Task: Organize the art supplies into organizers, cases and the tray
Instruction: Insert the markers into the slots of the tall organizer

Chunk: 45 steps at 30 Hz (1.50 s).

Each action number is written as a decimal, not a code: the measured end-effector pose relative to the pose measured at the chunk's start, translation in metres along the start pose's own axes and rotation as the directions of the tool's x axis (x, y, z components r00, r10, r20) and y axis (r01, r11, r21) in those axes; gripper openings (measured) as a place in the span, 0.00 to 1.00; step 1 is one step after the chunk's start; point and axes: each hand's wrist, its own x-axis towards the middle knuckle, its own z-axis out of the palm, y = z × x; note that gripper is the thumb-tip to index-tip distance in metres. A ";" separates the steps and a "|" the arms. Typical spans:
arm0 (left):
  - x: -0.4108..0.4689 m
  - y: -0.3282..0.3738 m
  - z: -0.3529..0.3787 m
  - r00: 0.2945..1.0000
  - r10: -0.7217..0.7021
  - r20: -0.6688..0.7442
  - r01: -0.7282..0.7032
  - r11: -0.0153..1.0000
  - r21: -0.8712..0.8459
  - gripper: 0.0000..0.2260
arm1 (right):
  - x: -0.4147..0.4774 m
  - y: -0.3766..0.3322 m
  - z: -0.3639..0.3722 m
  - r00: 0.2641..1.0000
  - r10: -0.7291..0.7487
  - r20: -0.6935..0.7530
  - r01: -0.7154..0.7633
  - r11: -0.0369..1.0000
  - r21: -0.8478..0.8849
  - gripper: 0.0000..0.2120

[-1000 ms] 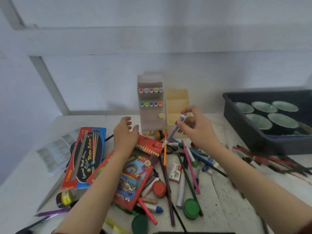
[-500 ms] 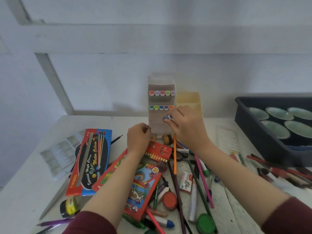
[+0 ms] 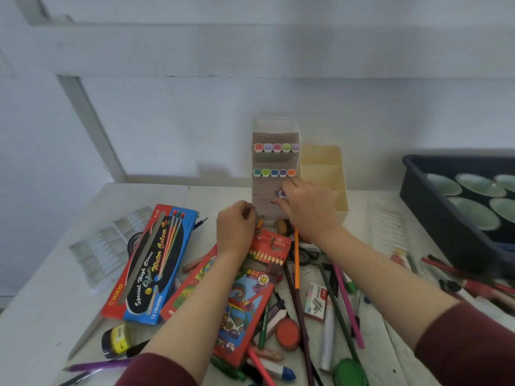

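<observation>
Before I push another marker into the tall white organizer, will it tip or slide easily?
It may tip backward: the white organizer is tall and narrow, and the right hand pinches a purple marker at its front. It probably slides too, since it looks like light plastic on a smooth table. The left hand beside its base could steady it.

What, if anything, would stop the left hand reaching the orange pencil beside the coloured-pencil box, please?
Probably nothing, so yes: the left hand sits close by and the orange pencil lies mostly uncovered; only the right hand overhangs its far end.
</observation>
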 end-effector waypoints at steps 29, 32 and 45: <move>-0.001 0.002 -0.007 1.000 0.008 0.007 -0.008 0.999 0.032 0.11 | -0.041 -0.006 -0.029 0.979 0.165 0.118 -0.186 0.961 0.202 0.09; 0.000 0.009 -0.013 0.998 -0.059 0.003 0.059 0.997 0.040 0.16 | -0.065 0.002 -0.055 0.896 0.233 0.379 -0.307 0.940 0.150 0.13; -0.054 0.134 -0.014 0.943 -0.099 -0.319 -0.030 0.925 -0.378 0.11 | -0.182 0.105 -0.209 0.654 0.291 0.699 -0.426 0.905 0.022 0.25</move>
